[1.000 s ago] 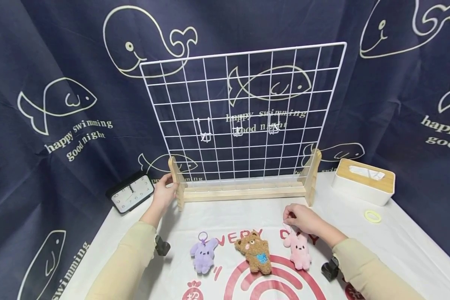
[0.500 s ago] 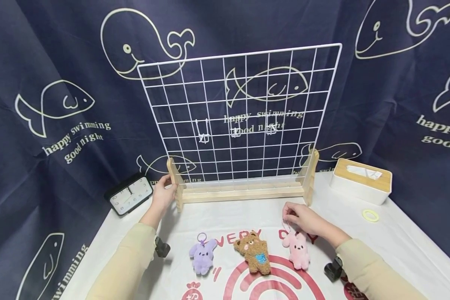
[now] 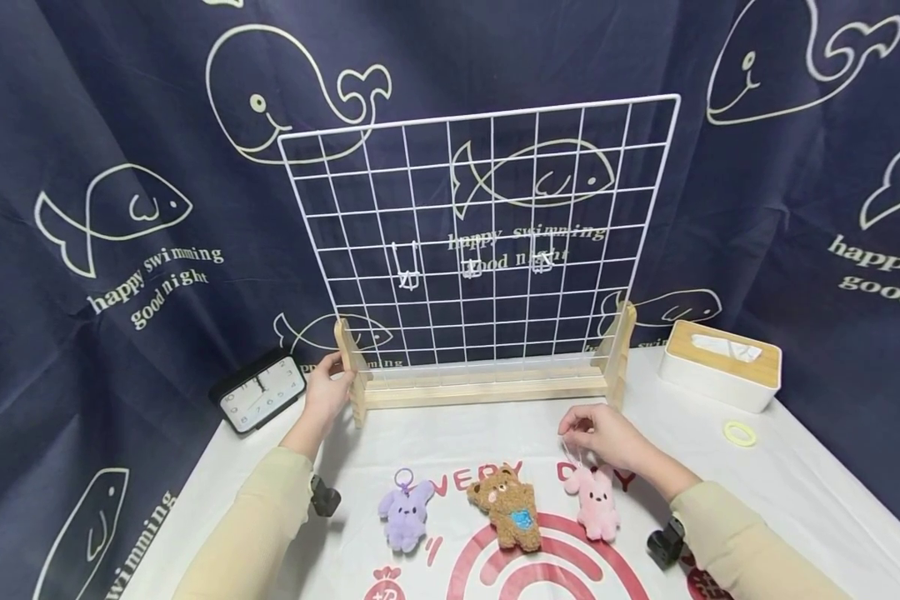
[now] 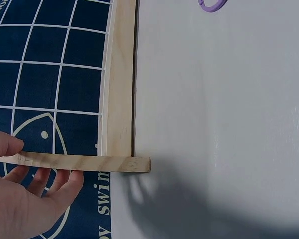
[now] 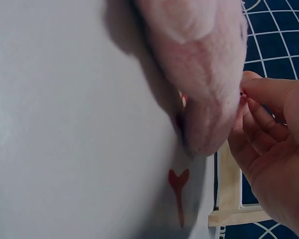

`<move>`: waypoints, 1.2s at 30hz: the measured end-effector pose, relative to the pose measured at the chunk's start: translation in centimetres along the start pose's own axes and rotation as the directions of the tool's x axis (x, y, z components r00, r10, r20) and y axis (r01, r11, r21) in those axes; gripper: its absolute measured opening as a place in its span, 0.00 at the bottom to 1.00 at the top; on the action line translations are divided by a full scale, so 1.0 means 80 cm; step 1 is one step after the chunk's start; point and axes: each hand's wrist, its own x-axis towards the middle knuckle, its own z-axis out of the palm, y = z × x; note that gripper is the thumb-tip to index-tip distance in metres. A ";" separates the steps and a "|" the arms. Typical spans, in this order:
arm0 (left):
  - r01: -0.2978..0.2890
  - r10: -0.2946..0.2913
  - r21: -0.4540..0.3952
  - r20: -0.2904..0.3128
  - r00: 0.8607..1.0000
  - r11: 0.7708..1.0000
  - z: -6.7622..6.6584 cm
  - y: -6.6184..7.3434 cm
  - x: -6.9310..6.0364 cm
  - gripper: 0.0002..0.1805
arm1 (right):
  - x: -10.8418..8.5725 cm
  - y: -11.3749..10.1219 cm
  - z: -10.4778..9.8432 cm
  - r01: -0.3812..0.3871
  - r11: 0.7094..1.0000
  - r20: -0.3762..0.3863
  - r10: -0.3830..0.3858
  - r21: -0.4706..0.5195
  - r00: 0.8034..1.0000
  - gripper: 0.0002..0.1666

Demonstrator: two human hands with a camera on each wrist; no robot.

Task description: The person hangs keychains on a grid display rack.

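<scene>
My left hand point(image 3: 328, 389) grips the left wooden upright point(image 4: 84, 163) of a white wire grid rack point(image 3: 487, 225); in the left wrist view, the thumb lies on one side of it and the fingers on the other. Between the fingertips of my right hand point(image 3: 607, 433) is the thin pale loop of a pink bunny plush keychain point(image 3: 596, 503). That bunny point(image 5: 199, 64) looms large in the right wrist view. Beside it on the table lie a brown bear plush point(image 3: 508, 510) and a purple bunny plush keychain point(image 3: 405, 518) with a purple ring.
Three small white hooks, one being the left hook point(image 3: 408, 278), hang in a row on the grid. A black-framed clock point(image 3: 261, 392) stands at the left. On the right are a tissue box point(image 3: 720, 371) and a yellow ring point(image 3: 739, 433). A dark fish-print curtain point(image 3: 120, 333) hangs behind.
My right fingertips have moved slightly away from the pink bunny, so its loop shows more plainly. The left hand keeps its hold on the upright. The head view has shifted a little.
</scene>
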 end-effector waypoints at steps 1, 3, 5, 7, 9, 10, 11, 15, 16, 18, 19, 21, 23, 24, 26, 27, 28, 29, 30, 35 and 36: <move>0.002 -0.002 0.001 0.001 1.000 1.000 0.000 0.000 0.000 0.30 | 0.000 -0.001 -0.001 0.004 1.000 -0.005 -0.004 0.001 1.000 0.04; 0.005 -0.005 0.000 0.002 1.000 1.000 0.000 0.001 -0.001 0.30 | -0.001 -0.003 -0.002 0.008 1.000 -0.016 -0.008 0.005 1.000 0.04; 0.004 -0.004 -0.001 0.005 1.000 1.000 0.000 0.002 -0.001 0.30 | -0.001 -0.005 -0.003 0.011 1.000 -0.026 -0.010 0.018 1.000 0.04; 0.006 -0.006 0.003 0.004 1.000 1.000 -0.001 0.002 -0.001 0.30 | -0.001 -0.007 -0.005 0.014 0.999 -0.037 -0.013 0.034 0.999 0.04; 0.004 -0.004 0.001 0.005 1.000 1.000 -0.001 0.003 -0.001 0.29 | -0.001 -0.010 -0.006 0.020 0.999 -0.048 -0.018 0.045 0.999 0.04; 0.003 -0.003 0.000 0.005 1.000 1.000 -0.001 0.003 -0.001 0.29 | -0.001 -0.012 -0.006 0.026 0.998 -0.055 -0.023 0.053 0.998 0.04; 0.004 -0.004 -0.003 0.004 1.000 1.000 -0.002 0.003 -0.001 0.29 | -0.001 -0.013 -0.007 0.036 0.998 -0.063 -0.033 0.058 0.998 0.04; 0.003 -0.002 -0.017 0.008 1.000 1.000 -0.002 0.001 0.000 0.29 | 0.002 -0.021 -0.011 0.079 0.994 -0.093 -0.071 0.082 0.993 0.06; 0.002 -0.002 -0.018 0.009 1.000 1.000 -0.002 0.001 0.000 0.29 | 0.002 -0.023 -0.012 0.086 0.992 -0.098 -0.078 0.088 0.992 0.06; -0.002 0.003 -0.020 0.012 1.000 1.000 -0.002 0.000 0.000 0.29 | 0.002 -0.028 -0.014 0.099 0.990 -0.108 -0.088 0.101 0.990 0.05; -0.003 0.003 -0.019 0.015 1.000 1.000 -0.002 0.000 -0.001 0.29 | 0.002 -0.031 -0.015 0.103 0.989 -0.113 -0.091 0.105 0.989 0.05; -0.005 0.005 -0.022 0.018 1.000 1.000 -0.001 0.000 -0.001 0.29 | 0.003 -0.035 -0.017 0.109 0.987 -0.124 -0.094 0.119 0.988 0.04; -0.005 0.005 -0.017 0.019 1.000 1.000 -0.001 0.000 -0.001 0.29 | 0.006 -0.038 -0.019 0.127 0.984 -0.138 -0.109 0.126 0.984 0.03; -0.005 0.005 -0.013 0.020 1.000 1.000 -0.002 0.001 -0.001 0.29 | 0.008 -0.040 -0.020 0.142 0.982 -0.149 -0.123 0.124 0.981 0.03; -0.007 0.007 -0.006 0.020 1.000 1.000 -0.002 0.000 0.000 0.29 | 0.011 -0.042 -0.024 0.174 0.977 -0.176 -0.151 0.123 0.973 0.03; -0.008 0.008 -0.002 0.022 1.000 1.000 -0.002 0.000 0.001 0.29 | 0.013 -0.044 -0.025 0.189 0.974 -0.187 -0.164 0.122 0.969 0.03; -0.010 0.010 0.002 0.024 1.000 1.000 -0.003 0.000 0.001 0.29 | 0.015 -0.046 -0.028 0.201 0.973 -0.198 -0.175 0.117 0.964 0.03; -0.011 0.011 0.008 0.026 1.000 1.000 -0.003 0.001 0.001 0.29 | 0.016 -0.048 -0.030 0.211 0.971 -0.209 -0.185 0.111 0.960 0.05; -0.011 0.011 0.011 0.027 1.000 1.000 -0.004 0.001 0.001 0.29 | 0.018 -0.051 -0.032 0.218 0.970 -0.220 -0.191 0.110 0.957 0.05; -0.005 0.004 0.021 0.033 0.999 1.000 -0.004 0.001 0.001 0.29 | 0.030 -0.059 -0.045 0.252 0.963 -0.259 -0.222 0.091 0.940 0.05; -0.005 0.004 0.019 0.034 0.999 1.000 -0.005 0.000 0.001 0.29 | 0.033 -0.060 -0.048 0.258 0.962 -0.267 -0.227 0.087 0.937 0.05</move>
